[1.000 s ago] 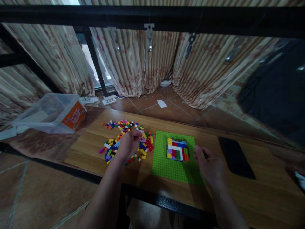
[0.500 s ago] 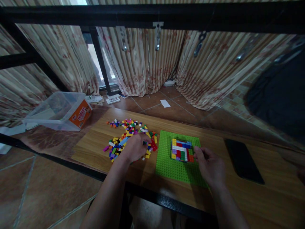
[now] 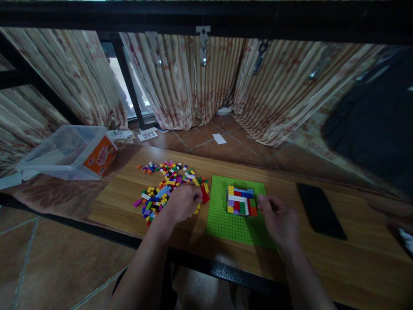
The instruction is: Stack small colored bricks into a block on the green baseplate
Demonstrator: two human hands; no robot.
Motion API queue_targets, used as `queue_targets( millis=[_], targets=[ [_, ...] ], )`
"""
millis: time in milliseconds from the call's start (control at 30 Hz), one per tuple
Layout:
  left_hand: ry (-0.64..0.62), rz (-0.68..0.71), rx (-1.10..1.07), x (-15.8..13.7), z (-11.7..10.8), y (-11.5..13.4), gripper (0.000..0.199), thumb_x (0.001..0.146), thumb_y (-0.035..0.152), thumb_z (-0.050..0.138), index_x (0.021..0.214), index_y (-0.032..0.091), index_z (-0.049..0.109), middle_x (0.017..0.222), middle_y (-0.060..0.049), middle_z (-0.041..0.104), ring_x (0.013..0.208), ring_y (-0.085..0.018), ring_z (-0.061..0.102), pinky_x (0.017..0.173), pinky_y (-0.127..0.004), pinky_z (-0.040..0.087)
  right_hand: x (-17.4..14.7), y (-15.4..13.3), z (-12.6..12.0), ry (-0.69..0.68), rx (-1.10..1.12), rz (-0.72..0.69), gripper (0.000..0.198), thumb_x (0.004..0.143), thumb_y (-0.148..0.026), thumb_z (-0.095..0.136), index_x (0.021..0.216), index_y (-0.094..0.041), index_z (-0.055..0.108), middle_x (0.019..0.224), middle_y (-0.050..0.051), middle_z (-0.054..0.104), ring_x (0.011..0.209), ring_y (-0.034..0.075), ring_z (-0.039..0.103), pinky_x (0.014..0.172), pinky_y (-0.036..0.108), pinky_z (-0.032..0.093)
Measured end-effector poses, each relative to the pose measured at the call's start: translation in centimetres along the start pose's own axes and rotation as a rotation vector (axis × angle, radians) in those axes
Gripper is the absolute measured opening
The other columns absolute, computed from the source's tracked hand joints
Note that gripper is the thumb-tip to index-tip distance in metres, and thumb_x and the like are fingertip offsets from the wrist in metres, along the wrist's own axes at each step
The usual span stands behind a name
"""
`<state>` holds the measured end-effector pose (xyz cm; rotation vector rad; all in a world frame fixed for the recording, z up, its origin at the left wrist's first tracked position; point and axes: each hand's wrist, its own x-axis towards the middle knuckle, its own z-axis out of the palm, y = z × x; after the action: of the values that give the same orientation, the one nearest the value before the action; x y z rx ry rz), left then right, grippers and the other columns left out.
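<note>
My left hand (image 3: pixel 183 201) is over the right side of a pile of loose toy bricks (image 3: pixel 165 190). Its fingers are curled together beside some red bricks (image 3: pixel 205 194), and whatever they may hold is hidden. A low, many-coloured brick build (image 3: pixel 241 202) sits on the green baseplate (image 3: pixel 222 228). Just off the right edge of that build is my right hand (image 3: pixel 280 219), thumb and index finger pinched together. I cannot make out whether anything small is between those fingertips.
A black phone (image 3: pixel 321 211) lies on the wooden table (image 3: pixel 119 202), right of the baseplate. At the far left stands a clear plastic bin (image 3: pixel 61 157) with an orange label. A dark bar (image 3: pixel 206 17) with hanging metal clips crosses above. Part of another person shows at the right edge.
The view has turned slightly, shifting everything a little left in the picture. My left hand's fingers have drawn closer together at the pile. My right hand stays beside the build.
</note>
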<state>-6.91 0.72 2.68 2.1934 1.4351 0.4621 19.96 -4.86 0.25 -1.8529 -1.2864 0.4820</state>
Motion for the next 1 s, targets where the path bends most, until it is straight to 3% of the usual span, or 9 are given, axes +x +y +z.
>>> queue_targets(
  millis=[200, 267, 433, 600, 800, 1000],
  targets=[
    [0.101, -0.017, -0.218, 0.3, 0.5, 0.5, 0.013, 0.085, 0.017, 0.05, 0.081, 0.018, 0.063, 0.072, -0.002, 0.066, 0.067, -0.015, 0.06, 0.064, -0.024, 0.043, 0.4, -0.2, -0.5, 0.136, 0.178, 0.048, 0.038, 0.084, -0.053, 0.057, 0.07, -0.019, 0.063, 0.061, 0.003, 0.064, 0.055, 0.017, 0.056, 0.054, 0.028, 0.041],
    [0.103, 0.008, -0.321, 0.5, 1.2, 1.1, 0.013, 0.086, 0.018, 0.05, 0.081, 0.017, 0.062, 0.072, -0.001, 0.064, 0.066, -0.014, 0.059, 0.063, -0.023, 0.043, -0.1, -0.7, -0.1, 0.091, 0.273, 0.032, 0.033, 0.083, -0.051, 0.059, 0.074, -0.019, 0.065, 0.065, 0.003, 0.066, 0.058, 0.017, 0.058, 0.056, 0.028, 0.045],
    [0.114, 0.073, -0.523, 0.8, 3.7, 3.2, 0.012, 0.085, 0.023, 0.057, 0.084, 0.017, 0.067, 0.077, -0.002, 0.068, 0.072, -0.014, 0.062, 0.067, -0.024, 0.048, -1.7, -2.2, 1.4, -0.173, 0.424, -0.056, 0.021, 0.083, -0.041, 0.063, 0.087, -0.022, 0.07, 0.085, 0.003, 0.073, 0.077, 0.019, 0.066, 0.072, 0.032, 0.051],
    [0.141, 0.148, -0.67, 0.9, 5.2, 5.2, 0.014, 0.085, 0.029, 0.063, 0.089, 0.019, 0.073, 0.084, -0.004, 0.073, 0.076, -0.015, 0.066, 0.072, -0.026, 0.053, -2.1, -2.5, 1.7, -0.22, 0.458, -0.087, 0.019, 0.083, -0.039, 0.064, 0.091, -0.023, 0.072, 0.091, 0.004, 0.074, 0.084, 0.019, 0.067, 0.076, 0.032, 0.052],
    [0.186, 0.181, -0.635, 0.8, 6.3, 6.3, 0.014, 0.086, 0.029, 0.064, 0.096, 0.021, 0.071, 0.086, -0.002, 0.073, 0.078, -0.014, 0.067, 0.075, -0.026, 0.054, -2.0, -3.2, 1.3, -0.262, 0.547, -0.073, 0.017, 0.084, -0.036, 0.062, 0.086, -0.024, 0.073, 0.079, 0.001, 0.072, 0.073, 0.017, 0.065, 0.071, 0.03, 0.052],
    [0.171, 0.229, -0.495, 0.5, 6.0, 6.6, 0.013, 0.089, 0.029, 0.059, 0.087, 0.02, 0.068, 0.085, -0.003, 0.071, 0.081, -0.014, 0.066, 0.078, -0.026, 0.051, -2.2, -3.4, 1.1, -0.27, 0.542, 0.005, 0.018, 0.081, -0.04, 0.066, 0.082, -0.024, 0.074, 0.073, 0.001, 0.071, 0.069, 0.017, 0.063, 0.066, 0.029, 0.052]
  ],
)
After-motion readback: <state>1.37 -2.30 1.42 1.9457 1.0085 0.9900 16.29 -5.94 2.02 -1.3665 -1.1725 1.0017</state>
